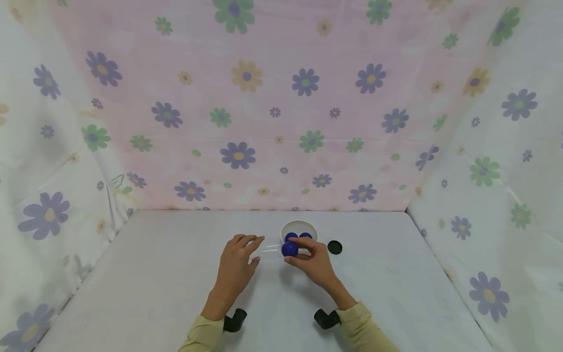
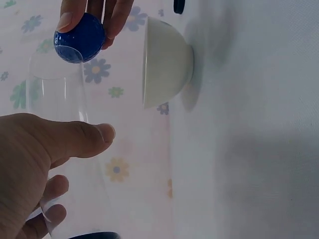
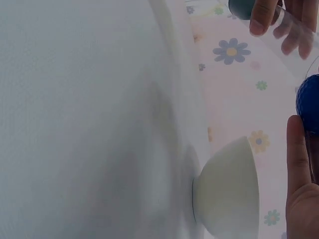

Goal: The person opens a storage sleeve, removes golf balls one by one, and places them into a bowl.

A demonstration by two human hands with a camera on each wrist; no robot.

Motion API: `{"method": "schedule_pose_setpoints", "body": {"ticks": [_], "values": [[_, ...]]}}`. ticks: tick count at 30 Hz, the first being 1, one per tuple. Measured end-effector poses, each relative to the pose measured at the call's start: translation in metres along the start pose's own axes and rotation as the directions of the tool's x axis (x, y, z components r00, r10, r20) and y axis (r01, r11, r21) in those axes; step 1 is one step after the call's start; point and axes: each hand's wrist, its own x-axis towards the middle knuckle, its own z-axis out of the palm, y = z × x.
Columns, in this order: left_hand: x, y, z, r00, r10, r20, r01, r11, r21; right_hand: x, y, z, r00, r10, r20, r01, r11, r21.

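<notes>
My left hand [image 1: 236, 261] holds a clear plastic tube [image 1: 270, 251], thumb on one side and fingers on the other. With thumb and fingertips my right hand [image 1: 315, 261] pinches a blue dimpled golf ball [image 1: 290, 249]. In the left wrist view that golf ball [image 2: 79, 39] is right at the tube's rim, overlapping it. A dark blue rounded thing [image 2: 94, 235] shows at the tube's other end; whether it is a ball or a cap I cannot tell. Behind the right hand stands a white bowl [image 1: 299, 226] with two more blue balls [image 1: 305, 236] in it.
A black round disc [image 1: 335, 247], perhaps a lid, lies on the white table [image 1: 154, 274] right of the bowl. Flower-printed cloth [image 1: 272, 132] encloses the table at the back and both sides. A black wrist fitting [image 1: 236, 320] sits near each sleeve.
</notes>
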Motion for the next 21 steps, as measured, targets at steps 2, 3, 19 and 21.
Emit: {"method": "schedule_pose_setpoints", "body": {"ticks": [2,3,19,21], "values": [[-0.001,0.0,0.0,1.0,-0.012,0.003,0.012,1.0,-0.015,0.0,0.0,-0.002,1.0,0.002,-0.011,-0.002,1.0,0.002],[-0.001,0.0,0.0,1.0,-0.015,0.004,0.015,1.0,-0.017,0.0,0.0,-0.003,1.0,0.004,-0.015,-0.004,1.0,0.006],[-0.005,-0.001,0.0,0.995,-0.098,0.018,0.099,0.99,-0.104,0.012,0.018,-0.025,0.994,0.028,-0.101,-0.032,0.999,-0.043],[-0.006,-0.001,0.0,0.994,-0.107,0.021,0.109,0.987,-0.115,0.014,0.019,-0.027,0.995,0.021,-0.101,-0.025,0.999,-0.043]]}}
